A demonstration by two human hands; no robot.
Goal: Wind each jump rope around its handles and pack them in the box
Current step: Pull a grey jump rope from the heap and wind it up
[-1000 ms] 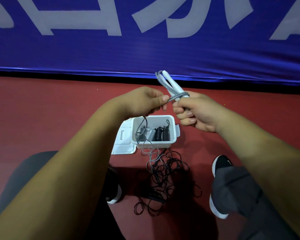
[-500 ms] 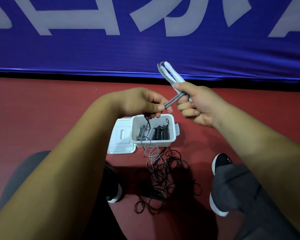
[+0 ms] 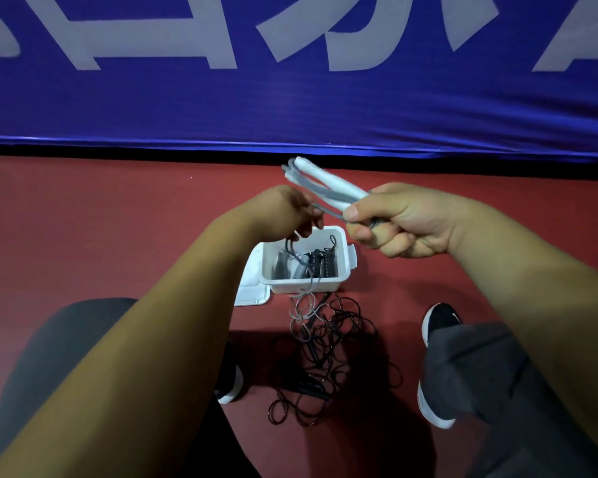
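Note:
My right hand [image 3: 399, 220] grips the two white handles [image 3: 328, 182] of a grey jump rope, held side by side and pointing up to the left. My left hand [image 3: 287, 217] pinches the grey cord [image 3: 306, 281] just left of the handles; the cord hangs down past the box to the floor. Below my hands stands the white box [image 3: 342, 277], open, with several wound ropes standing in it. A loose black jump rope [image 3: 328, 353] lies tangled on the floor in front of the box.
The box lid [image 3: 252, 291] lies flat at the box's left side. A blue banner [image 3: 290, 98] hangs along the far edge of the red floor [image 3: 118, 219]. My knees and two black shoes [image 3: 441, 319] flank the rope pile.
My right hand has turned the handles lower and further left. My left hand has carried the grey cord to the left of and under them.

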